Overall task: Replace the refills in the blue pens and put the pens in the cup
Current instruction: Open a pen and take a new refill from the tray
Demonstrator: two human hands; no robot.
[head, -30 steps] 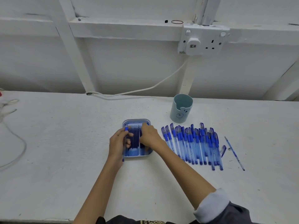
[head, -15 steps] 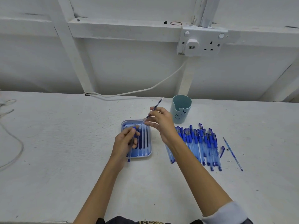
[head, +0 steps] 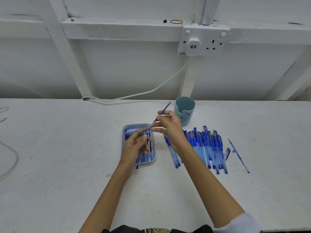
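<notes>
One second ago the right hand (head: 170, 126) is lying low on the tray (head: 153, 153), its fingers among the refills there. Now it is lifted above the far right corner of the tray and pinches one refill (head: 162, 112), which is out of the tray and slants up toward the cup (head: 185, 111). The right forearm now covers the left end of the row of pens (head: 207, 145). The left hand (head: 134, 147) has moved a little to the right with the pen barrel (head: 139, 161), so the top of the barrel now sits just beside the lower end of the refill.
</notes>
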